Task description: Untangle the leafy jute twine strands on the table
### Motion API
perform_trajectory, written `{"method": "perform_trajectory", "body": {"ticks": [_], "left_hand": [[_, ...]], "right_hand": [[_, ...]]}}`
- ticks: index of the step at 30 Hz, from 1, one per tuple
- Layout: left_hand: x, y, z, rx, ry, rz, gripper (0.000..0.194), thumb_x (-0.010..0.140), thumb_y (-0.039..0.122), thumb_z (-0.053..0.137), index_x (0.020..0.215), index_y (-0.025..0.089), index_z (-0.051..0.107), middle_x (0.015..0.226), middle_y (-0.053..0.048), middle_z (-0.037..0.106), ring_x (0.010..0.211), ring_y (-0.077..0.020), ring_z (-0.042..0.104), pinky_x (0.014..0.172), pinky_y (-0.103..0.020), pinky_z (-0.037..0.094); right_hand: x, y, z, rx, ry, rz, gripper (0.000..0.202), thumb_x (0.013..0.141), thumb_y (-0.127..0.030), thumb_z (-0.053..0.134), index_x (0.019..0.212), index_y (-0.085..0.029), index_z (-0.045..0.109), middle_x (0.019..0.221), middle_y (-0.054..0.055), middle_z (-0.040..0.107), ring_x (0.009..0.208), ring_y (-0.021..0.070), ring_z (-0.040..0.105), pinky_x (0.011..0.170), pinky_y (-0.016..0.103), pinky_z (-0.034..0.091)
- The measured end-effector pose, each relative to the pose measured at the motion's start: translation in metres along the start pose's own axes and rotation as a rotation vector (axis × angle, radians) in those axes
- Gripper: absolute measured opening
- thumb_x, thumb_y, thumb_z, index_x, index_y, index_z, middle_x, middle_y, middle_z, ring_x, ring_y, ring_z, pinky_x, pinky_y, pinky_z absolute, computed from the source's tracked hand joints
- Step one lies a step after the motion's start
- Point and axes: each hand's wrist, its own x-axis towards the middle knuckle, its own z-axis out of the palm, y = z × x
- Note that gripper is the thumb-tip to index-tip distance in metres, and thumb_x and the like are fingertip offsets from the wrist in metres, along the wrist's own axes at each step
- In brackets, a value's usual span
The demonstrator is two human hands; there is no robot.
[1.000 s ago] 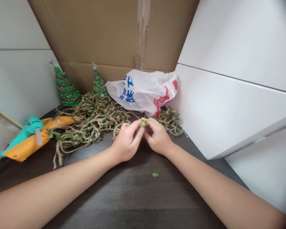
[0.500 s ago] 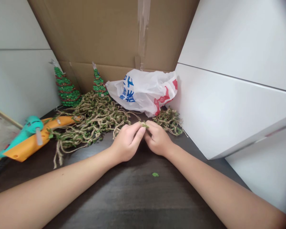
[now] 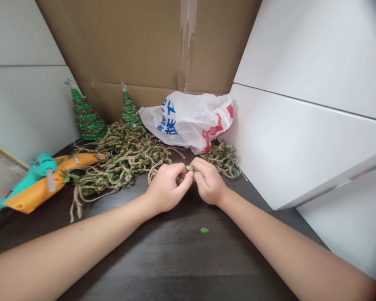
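Note:
Close together above the dark table, my left hand (image 3: 168, 186) and my right hand (image 3: 209, 182) both pinch a short piece of leafy twine (image 3: 191, 168). Only a bit of tan cord with green shows between the fingertips; the rest is covered by my fingers. Behind and left of my left hand lies a large tangled heap of leafy twine (image 3: 122, 156). A smaller heap of the same twine (image 3: 222, 161) sits just beyond my right hand. One loose green leaf (image 3: 204, 230) rests on the table, nearer to me than the hands.
A white plastic bag (image 3: 191, 121) stands at the back against a cardboard panel (image 3: 128, 42). Two small green Christmas trees (image 3: 87, 119) are at the back left. A teal glue gun (image 3: 39, 167) lies over an orange tool (image 3: 50, 188). White boxes (image 3: 301, 133) wall the right side.
My fingertips have shifted slightly right and down on the twine piece, and the left fingers curl more around it. The heaps, bag and leaf stay put.

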Motion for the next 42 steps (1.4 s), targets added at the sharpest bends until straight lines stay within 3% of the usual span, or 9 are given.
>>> {"method": "perform_trajectory", "body": {"ticks": [10, 14, 16, 19, 22, 28, 32, 37, 42], "left_hand": [[0.0000, -0.0031, 0.0012, 0.057, 0.035, -0.045, 0.030, 0.088, 0.027, 0.055, 0.062, 0.018, 0.042, 0.057, 0.004, 0.047, 0.056, -0.0108, 0.042, 0.061, -0.027, 0.032], [0.0004, -0.0033, 0.0013, 0.045, 0.033, -0.103, 0.030, 0.091, 0.031, 0.054, 0.065, 0.019, 0.045, 0.061, 0.003, 0.051, 0.059, -0.0120, 0.045, 0.061, -0.027, 0.033], [0.0005, -0.0029, 0.0012, 0.028, 0.030, -0.110, 0.029, 0.094, 0.033, 0.052, 0.070, 0.019, 0.049, 0.065, 0.002, 0.054, 0.062, -0.0128, 0.049, 0.063, -0.028, 0.035], [0.0008, -0.0028, 0.0015, 0.014, 0.044, -0.106, 0.026, 0.097, 0.035, 0.050, 0.077, 0.019, 0.053, 0.070, 0.001, 0.059, 0.067, -0.0139, 0.052, 0.066, -0.028, 0.038], [0.0009, -0.0034, 0.0020, 0.019, 0.043, -0.102, 0.025, 0.098, 0.036, 0.049, 0.082, 0.019, 0.054, 0.075, 0.000, 0.061, 0.069, -0.0148, 0.055, 0.066, -0.028, 0.040], [0.0003, -0.0037, 0.0006, 0.011, 0.028, -0.096, 0.024, 0.101, 0.037, 0.045, 0.091, 0.018, 0.056, 0.081, -0.001, 0.064, 0.073, -0.0156, 0.058, 0.068, -0.029, 0.042], [0.0011, -0.0028, 0.0000, 0.027, 0.029, -0.083, 0.025, 0.101, 0.036, 0.044, 0.092, 0.018, 0.057, 0.078, -0.001, 0.064, 0.071, -0.0159, 0.059, 0.068, -0.029, 0.043], [0.0006, -0.0020, 0.0012, 0.026, -0.044, -0.031, 0.026, 0.100, 0.033, 0.046, 0.087, 0.018, 0.062, 0.079, -0.003, 0.067, 0.072, -0.0161, 0.061, 0.071, -0.029, 0.044], [-0.0016, -0.0013, 0.0000, -0.108, -0.052, 0.039, 0.025, 0.101, 0.033, 0.045, 0.091, 0.017, 0.061, 0.079, -0.002, 0.066, 0.072, -0.0142, 0.059, 0.072, -0.027, 0.046]], "right_hand": [[0.0006, -0.0027, 0.0020, -0.131, 0.125, 0.093, 0.028, 0.099, -0.035, 0.046, 0.075, -0.022, 0.041, 0.074, -0.001, 0.048, 0.070, 0.0150, 0.048, 0.067, 0.031, 0.037], [0.0007, -0.0006, 0.0027, -0.183, 0.180, 0.152, 0.026, 0.098, -0.035, 0.046, 0.076, -0.022, 0.047, 0.074, 0.001, 0.055, 0.071, 0.0164, 0.054, 0.068, 0.032, 0.041], [0.0008, 0.0008, 0.0026, -0.159, 0.201, 0.163, 0.016, 0.098, -0.029, 0.044, 0.095, -0.022, 0.057, 0.089, 0.004, 0.065, 0.082, 0.0191, 0.062, 0.077, 0.035, 0.048], [0.0011, 0.0017, 0.0028, -0.096, 0.202, 0.073, 0.033, 0.097, -0.021, 0.042, 0.128, -0.023, 0.054, 0.122, 0.008, 0.066, 0.111, 0.0211, 0.063, 0.099, 0.040, 0.049], [0.0010, 0.0003, 0.0028, -0.087, 0.128, -0.037, 0.039, 0.096, -0.017, 0.042, 0.133, -0.025, 0.051, 0.133, 0.008, 0.061, 0.125, 0.0208, 0.057, 0.109, 0.041, 0.046], [0.0008, -0.0016, 0.0030, -0.149, 0.066, 0.016, 0.018, 0.098, -0.025, 0.044, 0.108, -0.020, 0.058, 0.114, 0.011, 0.052, 0.106, 0.0227, 0.058, 0.096, 0.041, 0.051], [0.0025, 0.0004, 0.0031, -0.153, 0.129, 0.057, 0.018, 0.101, -0.029, 0.039, 0.090, -0.021, 0.050, 0.098, 0.007, 0.051, 0.091, 0.0195, 0.055, 0.087, 0.039, 0.048], [0.0041, 0.0030, 0.0027, -0.171, 0.297, 0.071, 0.016, 0.101, -0.027, 0.037, 0.089, -0.022, 0.046, 0.093, 0.006, 0.052, 0.088, 0.0188, 0.053, 0.084, 0.036, 0.045], [0.0027, 0.0050, 0.0042, -0.091, 0.232, 0.125, 0.007, 0.100, -0.026, 0.042, 0.095, -0.022, 0.045, 0.081, 0.001, 0.056, 0.072, 0.0157, 0.056, 0.071, 0.030, 0.044]]}}
